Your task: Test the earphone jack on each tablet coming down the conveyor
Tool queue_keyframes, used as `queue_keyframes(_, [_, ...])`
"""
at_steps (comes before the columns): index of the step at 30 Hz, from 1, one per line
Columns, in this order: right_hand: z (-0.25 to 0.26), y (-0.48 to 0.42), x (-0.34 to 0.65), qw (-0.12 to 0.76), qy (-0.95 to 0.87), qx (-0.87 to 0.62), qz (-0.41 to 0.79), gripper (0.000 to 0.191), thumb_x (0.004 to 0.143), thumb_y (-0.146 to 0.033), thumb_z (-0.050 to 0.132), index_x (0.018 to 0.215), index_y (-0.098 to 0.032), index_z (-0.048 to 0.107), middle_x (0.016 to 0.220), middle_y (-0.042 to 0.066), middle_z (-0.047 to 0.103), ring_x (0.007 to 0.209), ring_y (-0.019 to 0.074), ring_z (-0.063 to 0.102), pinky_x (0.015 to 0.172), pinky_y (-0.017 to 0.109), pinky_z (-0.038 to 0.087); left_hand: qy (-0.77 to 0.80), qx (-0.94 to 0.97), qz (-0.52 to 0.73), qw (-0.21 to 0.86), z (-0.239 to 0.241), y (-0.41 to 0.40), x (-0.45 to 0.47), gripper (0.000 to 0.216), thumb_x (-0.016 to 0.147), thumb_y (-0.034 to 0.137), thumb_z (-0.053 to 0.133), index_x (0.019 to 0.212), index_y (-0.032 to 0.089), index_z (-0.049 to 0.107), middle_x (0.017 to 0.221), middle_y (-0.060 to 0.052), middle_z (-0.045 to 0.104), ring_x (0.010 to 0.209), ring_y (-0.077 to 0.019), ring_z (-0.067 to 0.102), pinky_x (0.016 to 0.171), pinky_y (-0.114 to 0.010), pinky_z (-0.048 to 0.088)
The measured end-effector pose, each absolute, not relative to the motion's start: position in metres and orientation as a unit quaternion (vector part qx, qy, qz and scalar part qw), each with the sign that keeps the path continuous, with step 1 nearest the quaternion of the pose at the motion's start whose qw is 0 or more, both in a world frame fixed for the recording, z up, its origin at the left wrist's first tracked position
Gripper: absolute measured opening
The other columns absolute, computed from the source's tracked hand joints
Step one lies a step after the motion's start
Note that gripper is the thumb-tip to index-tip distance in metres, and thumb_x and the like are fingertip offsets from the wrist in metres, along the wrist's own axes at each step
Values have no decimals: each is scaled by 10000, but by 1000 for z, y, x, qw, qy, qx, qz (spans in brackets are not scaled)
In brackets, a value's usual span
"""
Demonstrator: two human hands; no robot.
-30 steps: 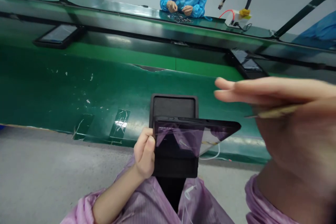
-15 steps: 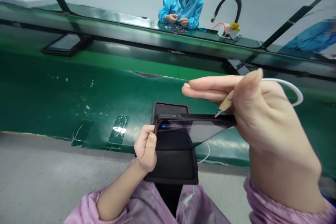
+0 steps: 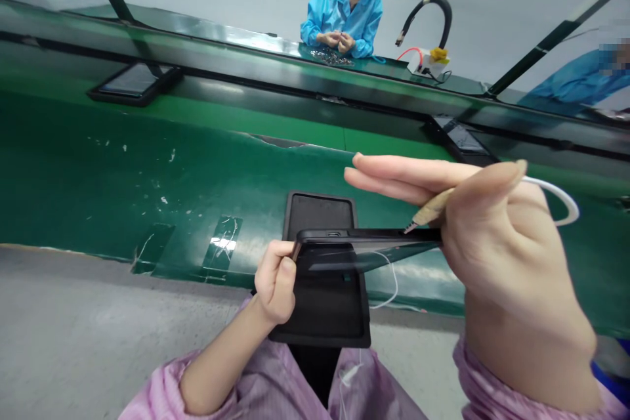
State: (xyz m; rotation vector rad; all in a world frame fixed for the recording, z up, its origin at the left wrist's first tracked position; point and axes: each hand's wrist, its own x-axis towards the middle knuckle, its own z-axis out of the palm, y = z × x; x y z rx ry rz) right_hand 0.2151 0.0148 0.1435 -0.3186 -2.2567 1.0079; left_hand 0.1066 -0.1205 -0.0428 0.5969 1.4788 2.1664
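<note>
Right hand (image 3: pixel 497 230) holds a tapered plug (image 3: pixel 433 207) at a glossy tablet (image 3: pixel 367 237).

Green worktable (image 3: pixel 88 197), white flecks on it left of the black tray (image 3: pixel 321 213), the tray across its near edge, tape patches (image 3: pixel 224 246) just left of the tray, a brighter green strip (image 3: pixel 275 119) beyond the tray, one tablet (image 3: pixel 132 81) there on its left, another tablet (image 3: pixel 462 136) on its right.
</note>
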Motion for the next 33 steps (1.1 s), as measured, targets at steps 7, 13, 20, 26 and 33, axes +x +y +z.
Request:
queue_keyframes(7, [143, 12, 215, 320, -862, -131, 372, 463, 990, -565, 325, 1128, -333, 701, 1055, 28, 727, 1004, 293, 684, 679, 378, 624, 523, 242, 786, 224, -44, -121, 108, 336, 808, 545, 626, 903, 227, 676, 781, -53, 667, 742, -220, 635, 733, -332, 506])
queue_keyframes(13, [143, 12, 216, 306, -854, -114, 404, 438, 983, -563, 347, 1149, -342, 687, 1122, -8, 706, 1040, 270, 670, 852, 402, 611, 509, 265, 794, 201, -46, -120, 107, 301, 843, 500, 615, 930, 218, 675, 806, -54, 678, 723, -204, 649, 700, -312, 510])
queue_keyframes(20, [145, 13, 218, 270, -844, -112, 449, 468, 978, -579, 337, 1198, -322, 661, 1199, -15, 673, 1090, 257, 639, 920, 388, 580, 493, 306, 797, 165, -57, -118, 102, 322, 868, 509, 574, 947, 206, 649, 782, -40, 673, 668, -191, 656, 639, -303, 527])
queue_keyframes(26, [149, 12, 217, 231, -815, -83, 524, 406, 989, -552, 323, 1218, -400, 622, 1250, -118, 631, 1163, 193, 593, 965, 327, 535, 495, 330, 791, 140, -58, -117, 103, 307, 898, 486, 541, 978, 207, 640, 797, -43, 680, 676, -192, 667, 623, -298, 532])
queue_keyframes(33, [153, 10, 218, 217, -830, -97, 505, 393, 998, -562, 320, 1272, -428, 569, 1200, -108, 662, 1237, 212, 520, 1017, 374, 475, 499, 356, 781, 121, -56, -118, 103, 304, 913, 453, 526, 1020, 190, 634, 830, -57, 697, 701, -188, 678, 635, -287, 542])
